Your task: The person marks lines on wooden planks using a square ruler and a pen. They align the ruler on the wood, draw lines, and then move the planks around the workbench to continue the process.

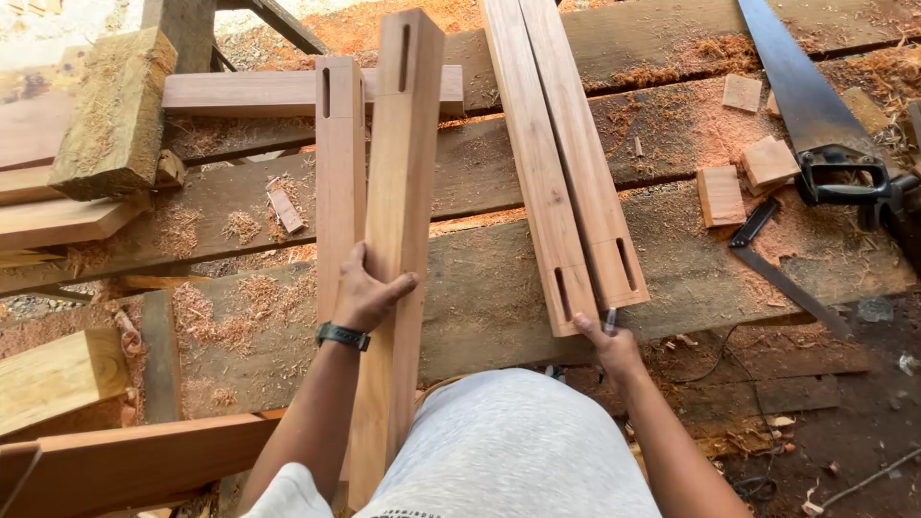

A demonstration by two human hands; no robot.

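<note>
Four long reddish timber posts with mortise slots lie on the rough plank tabletop [499,278], strewn with sawdust. At far left sits a pale wooden block [113,110]. The left hand [369,288] (black wristband) is closed around the mortised post [398,192] that runs from near the body to the far side; a slimmer post [339,173] lies touching its left. To the right, the paired posts [566,182] lie side by side, and the right hand [609,341], curled around what looks like a pencil, touches their near end. Keeping that steadying grip firm and the ends flush would suit the work. Far right: offcuts [743,177], a handsaw [815,105]. No labels or packages show.
</note>
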